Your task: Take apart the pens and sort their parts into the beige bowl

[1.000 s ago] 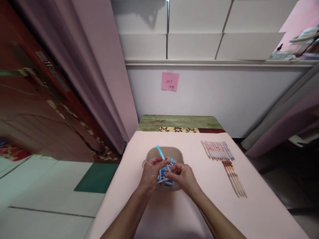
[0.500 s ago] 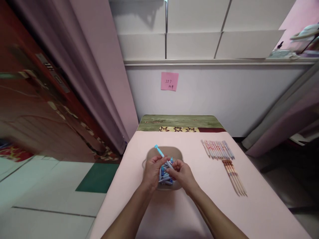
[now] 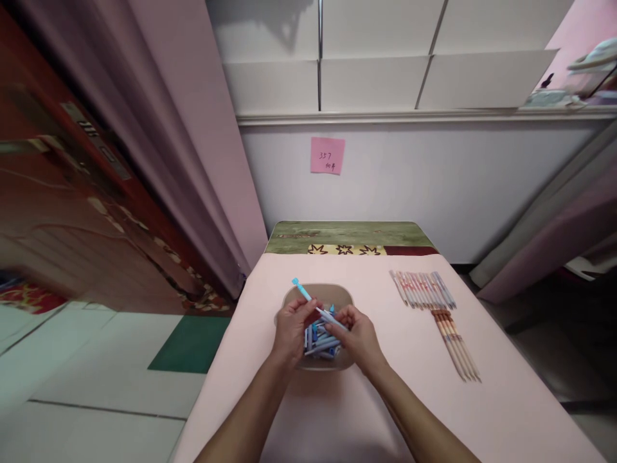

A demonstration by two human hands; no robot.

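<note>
A light blue pen (image 3: 304, 292) with a bright blue topper slants over the bin between my two hands. My left hand (image 3: 292, 325) pinches it around the middle, its topper end pointing up and away to the left. At the lower right end, the fingers of my right hand (image 3: 357, 332) are closed on a pale blue section of the same pen. A thin whitish stretch shows between the hands. Below them, a beige plastic bin (image 3: 332, 292) contains several blue and pale purple pens (image 3: 328, 344), partly covered by my fingers.
To the right, a row of patterned pens (image 3: 424, 289) lies side by side on the pink tablecloth (image 3: 385, 399). Just nearer, several wooden-toned pens (image 3: 457, 350) lie together. A pink note (image 3: 328, 155) is stuck on the wall behind the table.
My hands have moved slightly apart along the pen, and a thin whitish stretch now shows between them. The topper end has shifted a little left.
</note>
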